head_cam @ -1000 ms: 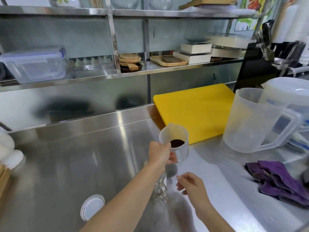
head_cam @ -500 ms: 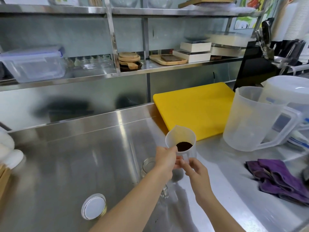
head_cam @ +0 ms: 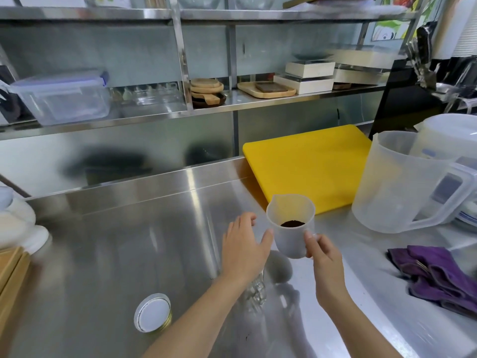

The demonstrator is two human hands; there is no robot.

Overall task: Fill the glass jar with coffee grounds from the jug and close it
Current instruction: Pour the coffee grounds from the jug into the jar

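A small translucent plastic jug with dark coffee grounds in its bottom is held upright above the steel counter. My right hand grips its right side. Just left of the jug, my left hand is spread open, thumb near the jug's wall, and holds nothing. The glass jar stands on the counter under my left wrist, mostly hidden by it. Its white lid with a gold rim lies flat on the counter to the left.
A yellow cutting board lies behind the jug. A large clear pitcher stands at the right, with a purple cloth in front of it. White ceramic and wooden pieces sit at the left edge. Steel shelves run along the back.
The jug passed from my left hand to my right hand and shifted right. My left hand let go and opened beside it.
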